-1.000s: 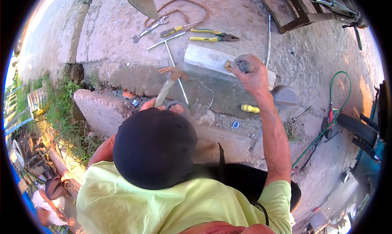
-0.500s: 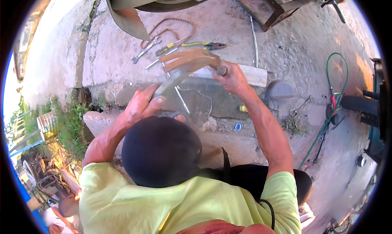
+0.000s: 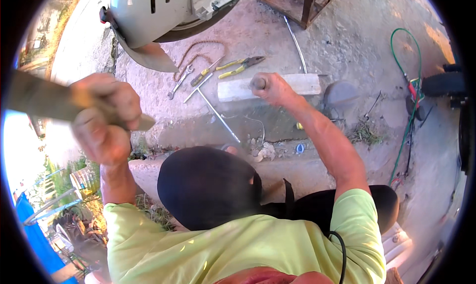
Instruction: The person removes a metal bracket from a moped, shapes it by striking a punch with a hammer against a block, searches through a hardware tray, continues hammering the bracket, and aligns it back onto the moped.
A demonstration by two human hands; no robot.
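Observation:
My left hand (image 3: 106,118), raised at the left and blurred, is closed round the wooden handle (image 3: 42,96) of a hammer-like tool, whose head I cannot make out. My right hand (image 3: 280,93) grips a short metal rod (image 3: 259,84), seen nearly end-on, over a pale plank (image 3: 233,91) on the concrete. Beyond the plank lie yellow-handled pliers (image 3: 233,72), a screwdriver (image 3: 201,77), a spanner (image 3: 181,81) and a T-handled wrench (image 3: 215,111). A grey round metal piece (image 3: 340,94) lies to its right.
A grey vehicle part (image 3: 148,16) overhangs at top left, beside a rusty metal frame (image 3: 302,11). A long rod (image 3: 295,41), a green hose (image 3: 419,51) and a dark tyre (image 3: 441,87) are rightward. My black-clad knee (image 3: 208,187) is below, near a concrete step (image 3: 272,167).
My left hand has swung up and leftward with the tool. My right hand stays over the plank. The view has shifted, showing more of the grey vehicle part at the top.

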